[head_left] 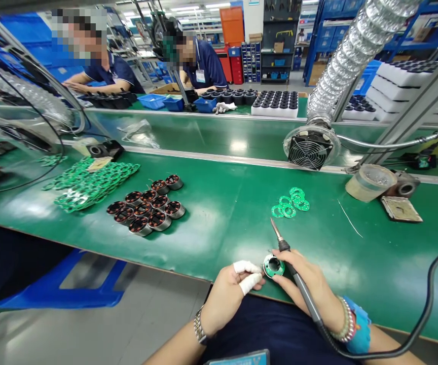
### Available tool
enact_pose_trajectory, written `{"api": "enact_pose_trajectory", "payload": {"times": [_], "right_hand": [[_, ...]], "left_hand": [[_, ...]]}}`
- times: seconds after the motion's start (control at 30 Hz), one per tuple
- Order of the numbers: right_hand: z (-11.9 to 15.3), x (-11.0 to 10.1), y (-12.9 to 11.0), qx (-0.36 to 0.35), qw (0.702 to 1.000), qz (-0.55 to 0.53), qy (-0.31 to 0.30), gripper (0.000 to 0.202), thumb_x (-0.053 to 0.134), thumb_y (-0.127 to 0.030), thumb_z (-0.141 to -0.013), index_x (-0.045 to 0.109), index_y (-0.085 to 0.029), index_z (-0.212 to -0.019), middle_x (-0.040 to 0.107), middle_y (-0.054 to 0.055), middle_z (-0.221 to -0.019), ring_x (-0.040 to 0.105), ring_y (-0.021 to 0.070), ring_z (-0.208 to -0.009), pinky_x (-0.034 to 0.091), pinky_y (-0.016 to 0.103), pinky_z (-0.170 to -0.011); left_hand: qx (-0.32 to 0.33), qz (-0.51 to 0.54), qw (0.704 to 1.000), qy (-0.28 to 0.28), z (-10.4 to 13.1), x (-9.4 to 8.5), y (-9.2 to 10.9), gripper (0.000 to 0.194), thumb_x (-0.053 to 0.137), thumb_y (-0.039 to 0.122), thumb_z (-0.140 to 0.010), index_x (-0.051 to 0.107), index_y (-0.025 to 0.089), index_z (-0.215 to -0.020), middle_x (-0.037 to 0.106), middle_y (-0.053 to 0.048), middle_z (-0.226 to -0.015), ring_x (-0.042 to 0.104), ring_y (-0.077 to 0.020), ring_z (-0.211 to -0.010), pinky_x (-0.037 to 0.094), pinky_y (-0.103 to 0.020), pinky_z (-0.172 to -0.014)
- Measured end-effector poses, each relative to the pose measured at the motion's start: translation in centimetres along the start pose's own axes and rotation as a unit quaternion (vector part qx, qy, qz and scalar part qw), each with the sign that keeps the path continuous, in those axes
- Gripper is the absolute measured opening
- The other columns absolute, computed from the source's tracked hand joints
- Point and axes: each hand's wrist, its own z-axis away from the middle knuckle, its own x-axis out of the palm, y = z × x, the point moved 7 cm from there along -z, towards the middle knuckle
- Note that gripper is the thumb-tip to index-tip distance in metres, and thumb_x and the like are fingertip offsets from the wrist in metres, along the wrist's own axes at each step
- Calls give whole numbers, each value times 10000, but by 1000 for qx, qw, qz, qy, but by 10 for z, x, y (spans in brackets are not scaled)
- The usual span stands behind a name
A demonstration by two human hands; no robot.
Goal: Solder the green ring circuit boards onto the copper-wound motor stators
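Note:
A round motor stator [274, 266] topped with a green ring circuit board sits at the table's front edge. My right hand [316, 279] grips its rim between thumb and fingers. Through the same hand runs a soldering iron [303, 291], its bare tip pointing up and away, clear of the stator. My left hand [228, 291], with white tape or covers on two fingers, is pinched closed at the stator's left side; what lies between its fingertips is too small to make out. Several loose green ring boards [290, 203] lie farther back.
Stators with copper windings [148, 205] stand grouped to the left, beside a pile of green boards [93, 185]. At the right are a plastic tub [370, 182], a sponge tray [401, 209] and the iron's cable [428, 289]. A fan duct [312, 147] hangs behind. Co-workers sit across the bench.

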Motion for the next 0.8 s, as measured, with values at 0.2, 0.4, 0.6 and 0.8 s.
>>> {"api": "enact_pose_trajectory", "payload": {"times": [0.2,0.4,0.6,0.8], "right_hand": [[1,2,-3,-11,1000,11,18,338,536,-159,-843,459,-194,-1170,588,107,-1067,585,204,-967,507,334,-834],[2,1,-4,-13,1000,6,19,360,549,-148,-832,454,-192,-1176,582,104,-1066,573,206,-966,501,340,-831],[-7,-7,-17,-51,998,-15,29,297,506,-71,-829,514,-189,-1102,581,102,-1031,541,209,-990,485,343,-823],[-14,2,-23,-125,992,-19,9,260,483,-38,-829,518,-198,-1031,613,56,-882,550,197,-931,464,363,-828]], "left_hand": [[74,-38,996,-10,-3,7,10,72,666,187,-703,612,142,-688,568,-2,-695,538,-114,-654,440,-222,-635],[49,-17,999,-8,-9,12,10,117,640,227,-716,618,126,-663,541,6,-659,542,-108,-589,455,-235,-606],[13,-23,999,-19,-11,10,3,127,633,238,-721,585,127,-685,565,18,-554,538,-98,-525,436,-222,-576],[-30,1,999,-32,-16,9,1,179,686,273,-665,586,124,-675,586,19,-529,541,-96,-477,458,-222,-531]]}}
